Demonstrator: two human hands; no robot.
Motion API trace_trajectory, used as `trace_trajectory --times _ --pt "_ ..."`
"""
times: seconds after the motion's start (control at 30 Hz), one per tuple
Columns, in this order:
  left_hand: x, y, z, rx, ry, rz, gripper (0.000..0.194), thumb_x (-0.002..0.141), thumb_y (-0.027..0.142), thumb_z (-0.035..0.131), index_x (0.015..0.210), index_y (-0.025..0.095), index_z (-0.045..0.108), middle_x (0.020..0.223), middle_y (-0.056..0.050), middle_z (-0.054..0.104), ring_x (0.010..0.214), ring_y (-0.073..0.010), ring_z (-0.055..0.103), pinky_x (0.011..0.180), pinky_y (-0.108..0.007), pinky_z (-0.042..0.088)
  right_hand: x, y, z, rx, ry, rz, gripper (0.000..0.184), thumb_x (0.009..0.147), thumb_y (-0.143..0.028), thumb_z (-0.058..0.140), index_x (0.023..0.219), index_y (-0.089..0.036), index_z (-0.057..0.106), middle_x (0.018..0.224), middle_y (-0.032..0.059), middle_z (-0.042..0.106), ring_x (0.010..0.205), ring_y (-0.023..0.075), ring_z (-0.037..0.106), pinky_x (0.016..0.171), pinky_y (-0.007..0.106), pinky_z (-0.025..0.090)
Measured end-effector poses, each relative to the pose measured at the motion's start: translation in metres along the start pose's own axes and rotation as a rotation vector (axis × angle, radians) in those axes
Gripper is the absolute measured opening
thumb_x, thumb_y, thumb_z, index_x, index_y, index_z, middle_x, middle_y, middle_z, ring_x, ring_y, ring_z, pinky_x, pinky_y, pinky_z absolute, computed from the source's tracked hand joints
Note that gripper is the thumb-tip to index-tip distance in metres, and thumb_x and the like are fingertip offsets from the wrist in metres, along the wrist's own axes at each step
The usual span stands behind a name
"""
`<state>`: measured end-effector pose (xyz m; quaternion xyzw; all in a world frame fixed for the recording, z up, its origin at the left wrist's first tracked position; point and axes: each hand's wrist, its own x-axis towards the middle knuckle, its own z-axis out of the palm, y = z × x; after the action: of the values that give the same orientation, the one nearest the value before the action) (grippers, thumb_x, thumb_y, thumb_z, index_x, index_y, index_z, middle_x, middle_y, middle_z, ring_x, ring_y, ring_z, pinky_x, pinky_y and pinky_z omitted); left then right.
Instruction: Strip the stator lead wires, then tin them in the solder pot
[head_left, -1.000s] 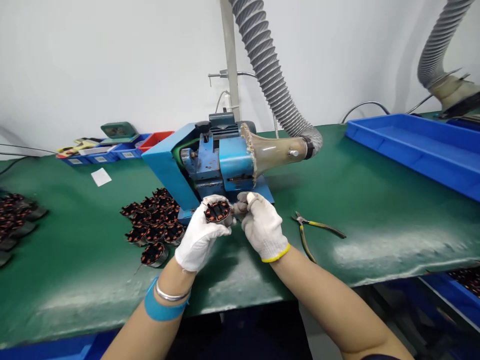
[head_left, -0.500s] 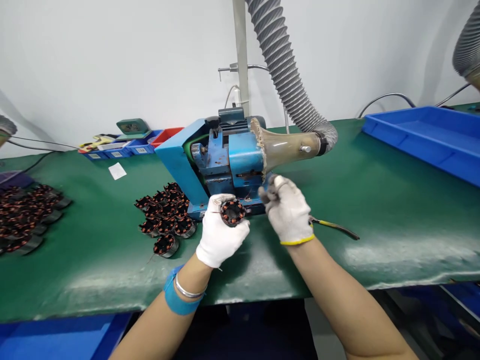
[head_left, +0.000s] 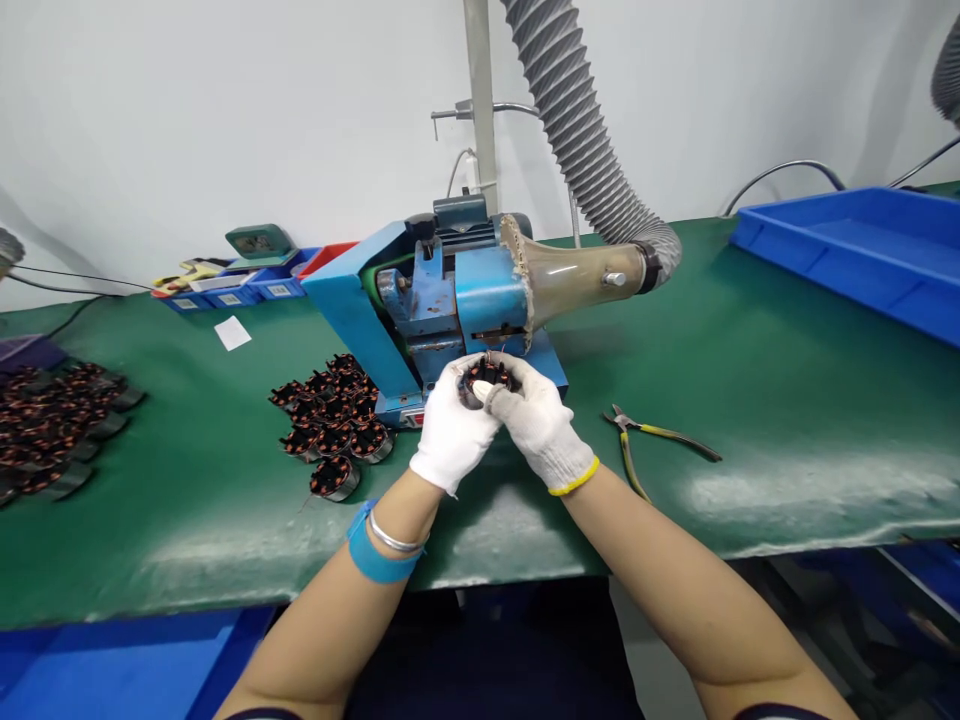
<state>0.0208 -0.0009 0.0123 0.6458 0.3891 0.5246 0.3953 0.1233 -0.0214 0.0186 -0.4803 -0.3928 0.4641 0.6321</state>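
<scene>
Both gloved hands close round one motor stator (head_left: 491,374), a black ring with copper windings, held up in front of the blue machine (head_left: 491,300). My left hand (head_left: 454,425) grips its left side, with the thumb across the near edge. My right hand (head_left: 541,415) wraps the right side, and its fingers partly hide the ring. Thin wire ends show at the stator's far edge. To the left, a cluster of similar stators (head_left: 334,410) stands on the green table. Yellow-handled pliers (head_left: 667,434) lie open to the right of my right hand.
A grey ribbed hose (head_left: 574,120) joins the machine's clear funnel (head_left: 581,280). At the right stands a blue tray (head_left: 847,275); small blue bins (head_left: 232,295) sit at the back left. More stators (head_left: 60,430) are heaped at the far left of the green table (head_left: 202,500).
My right hand has moved left and taken hold of the stator alongside my left hand. The stator has shifted up and slightly right. The pliers now show fully.
</scene>
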Motion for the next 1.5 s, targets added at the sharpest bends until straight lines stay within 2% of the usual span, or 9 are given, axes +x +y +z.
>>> trace_trajectory --times 0.27,0.53,0.67,0.8,0.97,1.1,1.37,1.5 --pt "0.012 0.013 0.016 -0.005 0.099 0.010 0.047 0.056 0.020 0.080 0.099 0.017 0.062 0.100 -0.007 0.071 0.096 -0.0231 0.066 0.094 -0.036 0.052 0.006 -0.008 -0.007 0.099 -0.028 -0.063 0.042 0.065 -0.033 0.075 0.104 -0.017 0.068 0.091 0.0022 0.074 0.086 0.0176 0.069 0.084 0.032 0.058" --pt "0.014 0.014 0.029 0.133 0.256 -0.071 0.050 0.056 0.023 0.082 0.101 0.014 0.064 0.101 -0.009 0.070 0.092 -0.0235 0.068 0.088 -0.035 0.054 0.016 0.005 -0.009 0.243 -0.042 -0.017 0.037 0.069 -0.031 0.072 0.103 -0.018 0.068 0.082 -0.0008 0.073 0.082 0.0160 0.071 0.086 0.031 0.058" --pt "0.017 0.012 0.034 0.234 0.355 -0.043 0.041 0.059 0.028 0.079 0.095 0.015 0.064 0.097 -0.008 0.069 0.091 -0.0224 0.067 0.089 -0.036 0.053 0.015 0.008 -0.009 0.321 -0.068 -0.032 0.037 0.073 -0.038 0.070 0.105 -0.020 0.065 0.090 0.0004 0.073 0.088 0.0166 0.071 0.092 0.032 0.056" --pt "0.018 0.010 0.040 0.231 0.424 -0.008 0.035 0.062 0.028 0.075 0.091 0.015 0.060 0.092 -0.007 0.069 0.087 -0.0208 0.068 0.085 -0.036 0.054 0.012 0.007 -0.011 0.352 -0.099 -0.059 0.040 0.073 -0.044 0.069 0.105 -0.020 0.064 0.100 0.0030 0.073 0.097 0.0195 0.070 0.100 0.035 0.053" --pt "0.016 0.008 0.043 0.221 0.427 0.039 0.036 0.061 0.026 0.076 0.091 0.017 0.057 0.090 -0.005 0.069 0.084 -0.0186 0.069 0.084 -0.034 0.055 0.014 0.008 -0.013 0.338 -0.108 -0.090 0.042 0.071 -0.044 0.071 0.106 -0.019 0.066 0.100 0.0034 0.074 0.099 0.0212 0.070 0.102 0.038 0.052" --pt "0.014 0.005 0.040 0.177 0.408 0.061 0.041 0.059 0.029 0.078 0.093 0.017 0.057 0.091 -0.006 0.070 0.083 -0.0189 0.069 0.083 -0.034 0.056 0.016 0.008 -0.013 0.264 -0.096 -0.076 0.045 0.070 -0.042 0.072 0.108 -0.019 0.068 0.099 0.0026 0.074 0.099 0.0206 0.070 0.100 0.036 0.054" --pt "0.018 -0.007 0.030 0.097 0.302 0.085 0.050 0.054 0.030 0.083 0.096 0.017 0.059 0.094 -0.005 0.070 0.087 -0.0208 0.069 0.086 -0.035 0.055 0.021 0.010 -0.011 0.081 -0.055 -0.083 0.050 0.069 -0.038 0.068 0.114 -0.015 0.068 0.078 0.0010 0.068 0.093 0.0206 0.068 0.089 0.034 0.057" --pt "0.014 -0.006 0.025 0.076 0.260 0.066 0.057 0.050 0.034 0.088 0.097 0.017 0.060 0.096 -0.006 0.070 0.088 -0.0222 0.069 0.087 -0.036 0.055 0.016 0.012 -0.007 0.006 0.001 -0.149 0.050 0.068 -0.040 0.067 0.111 -0.015 0.068 0.081 0.0028 0.068 0.091 0.0212 0.068 0.086 0.035 0.058"
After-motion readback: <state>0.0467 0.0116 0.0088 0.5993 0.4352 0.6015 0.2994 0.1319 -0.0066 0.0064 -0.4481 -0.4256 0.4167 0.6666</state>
